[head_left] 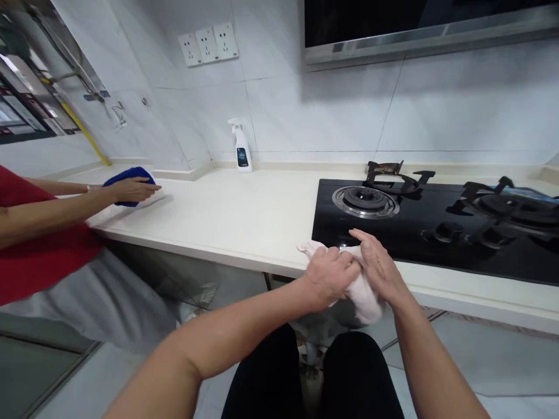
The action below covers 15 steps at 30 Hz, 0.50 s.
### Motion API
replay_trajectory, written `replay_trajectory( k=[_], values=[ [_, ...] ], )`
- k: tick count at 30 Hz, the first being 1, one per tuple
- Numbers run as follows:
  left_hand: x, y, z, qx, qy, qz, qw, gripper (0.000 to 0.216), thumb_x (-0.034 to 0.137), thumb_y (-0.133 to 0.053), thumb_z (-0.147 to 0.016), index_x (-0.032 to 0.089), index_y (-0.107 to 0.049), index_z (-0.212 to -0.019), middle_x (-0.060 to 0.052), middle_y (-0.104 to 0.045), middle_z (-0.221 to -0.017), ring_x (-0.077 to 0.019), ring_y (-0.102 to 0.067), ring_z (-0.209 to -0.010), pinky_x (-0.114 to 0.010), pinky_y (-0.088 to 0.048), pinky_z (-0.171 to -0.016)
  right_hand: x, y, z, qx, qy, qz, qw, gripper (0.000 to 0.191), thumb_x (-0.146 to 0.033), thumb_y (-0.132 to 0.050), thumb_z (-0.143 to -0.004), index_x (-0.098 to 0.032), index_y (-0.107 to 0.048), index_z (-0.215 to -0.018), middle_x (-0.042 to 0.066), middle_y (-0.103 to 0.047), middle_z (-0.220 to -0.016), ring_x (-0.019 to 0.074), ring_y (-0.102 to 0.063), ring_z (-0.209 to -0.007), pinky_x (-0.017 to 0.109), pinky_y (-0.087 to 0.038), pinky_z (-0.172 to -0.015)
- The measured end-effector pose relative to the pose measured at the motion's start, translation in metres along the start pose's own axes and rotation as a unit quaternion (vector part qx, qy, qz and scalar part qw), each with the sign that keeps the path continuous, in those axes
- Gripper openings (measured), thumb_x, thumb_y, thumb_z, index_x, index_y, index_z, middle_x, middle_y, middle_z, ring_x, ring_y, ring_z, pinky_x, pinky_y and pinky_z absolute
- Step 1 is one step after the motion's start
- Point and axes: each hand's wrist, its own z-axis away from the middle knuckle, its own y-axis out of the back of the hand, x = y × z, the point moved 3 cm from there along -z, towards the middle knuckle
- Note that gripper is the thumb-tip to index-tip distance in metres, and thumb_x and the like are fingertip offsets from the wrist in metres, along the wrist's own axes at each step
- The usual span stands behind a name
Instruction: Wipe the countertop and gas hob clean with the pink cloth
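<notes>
My left forearm [248, 329] and right forearm [428, 352] are bare along their visible length. Each has a smooth, tapered profile, narrower at the wrist and wider toward the near side. My left grip [331, 276] and right grip [381, 266] are ungloved hands with jointed fingers. Lower section: black trousers [361, 378], plain and matte in finish, with separate left and right legs. The fabric forms a rounded contour over each knee. My footwear is too blurred to identify.

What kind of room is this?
Most likely a home kitchen: a black gas hob is set into a pale countertop, and a white spray bottle stands by the tiled wall.
</notes>
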Motion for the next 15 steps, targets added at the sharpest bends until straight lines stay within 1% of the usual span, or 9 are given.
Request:
replay_trajectory(
  k=[2,4,6,7,8,10,12,13,15],
  values=[
    [0.018,0.0,-0.017,0.018,0.018,0.013,1.0,0.045,0.048,-0.076,-0.091,0.018,-0.064,-0.123,-0.013,-0.065,-0.114,-0.0303,-0.058,-0.103,-0.045,-0.041,-0.082,0.005,0.015,-0.002,0.015,-0.019,-0.01,1.0,0.066,-0.064,-0.022,-0.108,-0.024,-0.068,-0.135,0.012,-0.068,-0.143,0.0281,-0.06,-0.136,0.054,-0.044,-0.12],
    [0.025,-0.001,-0.025,0.03,0.029,0.028,0.999,0.055,0.05,-0.084,-0.084,0.017,-0.063,-0.123,-0.013,-0.064,-0.115,-0.0307,-0.058,-0.105,-0.044,-0.042,-0.085,0.002,0.032,0.003,0.054,-0.011,0.027,0.998,0.061,-0.062,-0.028,-0.108,-0.024,-0.069,-0.13,0.013,-0.068,-0.14,0.0295,-0.06,-0.135,0.055,-0.043,-0.12],
    [0.026,-0.002,-0.027,0.037,0.034,0.046,0.998,0.062,0.051,-0.087,-0.08,0.017,-0.062,-0.125,-0.014,-0.064,-0.117,-0.0313,-0.058,-0.106,-0.045,-0.043,-0.086,-0.01,0.045,0.014,0.099,0.033,0.094,0.99,0.052,-0.057,-0.036,-0.108,-0.024,-0.07,-0.129,0.013,-0.065,-0.142,0.0315,-0.056,-0.138,0.059,-0.038,-0.121],
    [0.024,-0.002,-0.026,0.039,0.037,0.057,0.997,0.063,0.05,-0.087,-0.08,0.016,-0.061,-0.127,-0.015,-0.065,-0.119,-0.0318,-0.058,-0.107,-0.045,-0.044,-0.088,-0.019,0.046,0.021,0.109,0.066,0.123,0.984,0.048,-0.053,-0.038,-0.108,-0.024,-0.069,-0.13,0.013,-0.064,-0.143,0.0323,-0.054,-0.139,0.06,-0.037,-0.121],
    [0.021,-0.003,-0.024,0.04,0.038,0.069,0.996,0.062,0.048,-0.085,-0.083,0.016,-0.061,-0.129,-0.015,-0.065,-0.121,-0.0321,-0.059,-0.108,-0.046,-0.045,-0.089,-0.028,0.042,0.029,0.105,0.102,0.142,0.979,0.045,-0.05,-0.04,-0.108,-0.025,-0.067,-0.133,0.014,-0.064,-0.143,0.0327,-0.054,-0.139,0.06,-0.039,-0.119],
    [0.011,-0.004,-0.016,0.039,0.024,0.105,0.993,0.049,0.041,-0.076,-0.092,0.015,-0.061,-0.13,-0.016,-0.066,-0.123,-0.0317,-0.06,-0.11,-0.046,-0.046,-0.092,-0.042,0.024,0.043,0.055,0.173,0.167,0.969,0.046,-0.046,-0.044,-0.107,-0.025,-0.059,-0.145,0.014,-0.061,-0.146,0.0328,-0.054,-0.137,0.057,-0.044,-0.114],
    [-0.005,-0.003,0.002,0.05,-0.011,0.159,0.986,0.043,0.038,-0.069,-0.098,0.015,-0.06,-0.133,-0.017,-0.066,-0.129,-0.0312,-0.06,-0.118,-0.046,-0.047,-0.098,-0.048,-0.001,0.052,-0.008,0.214,0.215,0.953,0.058,-0.049,-0.054,-0.103,-0.025,-0.047,-0.156,0.017,-0.057,-0.153,0.0342,-0.056,-0.136,0.056,-0.046,-0.11],
    [-0.016,-0.003,0.014,0.059,-0.032,0.189,0.98,0.047,0.04,-0.069,-0.098,0.015,-0.058,-0.136,-0.018,-0.064,-0.134,-0.031,-0.059,-0.123,-0.045,-0.047,-0.102,-0.048,-0.013,0.053,-0.028,0.216,0.252,0.943,0.067,-0.051,-0.061,-0.1,-0.025,-0.043,-0.159,0.018,-0.055,-0.155,0.0355,-0.057,-0.134,0.056,-0.047,-0.108],
    [-0.047,-0.002,0.044,0.097,-0.023,0.226,0.969,0.069,0.051,-0.076,-0.092,0.017,-0.052,-0.146,-0.021,-0.058,-0.146,-0.0341,-0.052,-0.136,-0.048,-0.045,-0.11,-0.047,-0.032,0.051,-0.041,0.202,0.335,0.919,0.08,-0.052,-0.076,-0.091,-0.026,-0.044,-0.159,0.02,-0.054,-0.156,0.0387,-0.059,-0.129,0.057,-0.046,-0.103]
  ],
)
